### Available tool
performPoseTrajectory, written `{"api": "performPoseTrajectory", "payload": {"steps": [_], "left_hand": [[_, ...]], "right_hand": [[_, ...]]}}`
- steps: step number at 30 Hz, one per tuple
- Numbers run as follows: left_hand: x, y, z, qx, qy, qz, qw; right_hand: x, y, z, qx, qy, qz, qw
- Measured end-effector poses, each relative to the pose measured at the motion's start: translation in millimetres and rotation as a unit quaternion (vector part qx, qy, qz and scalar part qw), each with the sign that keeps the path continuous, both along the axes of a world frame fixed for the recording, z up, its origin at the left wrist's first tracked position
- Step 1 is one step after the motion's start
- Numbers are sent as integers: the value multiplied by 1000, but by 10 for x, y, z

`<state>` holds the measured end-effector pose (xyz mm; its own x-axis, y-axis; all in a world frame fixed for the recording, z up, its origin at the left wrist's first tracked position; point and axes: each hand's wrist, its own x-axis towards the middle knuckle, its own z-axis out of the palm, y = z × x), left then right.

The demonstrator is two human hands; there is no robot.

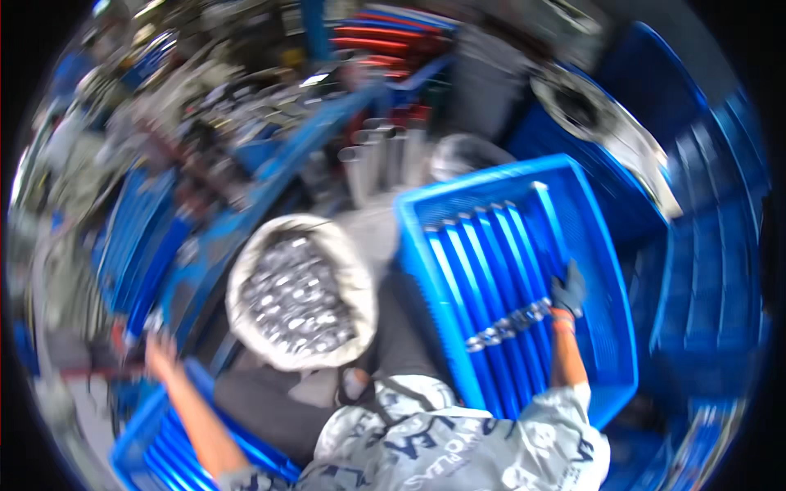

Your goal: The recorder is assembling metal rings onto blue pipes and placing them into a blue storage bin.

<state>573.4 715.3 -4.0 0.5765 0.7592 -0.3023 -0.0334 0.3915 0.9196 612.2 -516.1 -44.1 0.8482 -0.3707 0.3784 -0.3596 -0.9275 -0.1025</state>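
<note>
In a blue plastic crate (pixel 413 237) on my right, several blue tubes (pixel 471 262) with shiny metal ends lie side by side. My right hand (pixel 568 290), in a grey glove, is closed at the near end of the rightmost blue tube (pixel 550 217), which slants apart from the others. Far to the left, my left hand (pixel 161 353) is reached out, smeared by motion, its fingers indistinct. Just beyond it is a small blurred blue-and-metal piece (pixel 154 321). Between my arms stands a whitish sack (pixel 239 286) filled with small shiny metal parts (pixel 295 295).
Another crate (pixel 123 446) with blue tubes sits at lower left. A blue-edged bench (pixel 274 176) piled with metal parts runs along the left. Upright metal tubes (pixel 372 164) stand ahead, near red and blue stacked items (pixel 385 41). Large blue bins (pixel 704 237) line the right.
</note>
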Motion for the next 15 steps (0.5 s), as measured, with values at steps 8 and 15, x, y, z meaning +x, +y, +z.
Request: {"api": "performPoseTrajectory", "payload": {"steps": [8, 15], "left_hand": [[-2456, -1579, 634, 594, 366, -10, 716], [-1891, -2907, 676, 549, 439, -134, 698]], "right_hand": [[300, -584, -483, 21, 104, -100, 989], [929, -485, -1341, -41, 146, -172, 973]]}}
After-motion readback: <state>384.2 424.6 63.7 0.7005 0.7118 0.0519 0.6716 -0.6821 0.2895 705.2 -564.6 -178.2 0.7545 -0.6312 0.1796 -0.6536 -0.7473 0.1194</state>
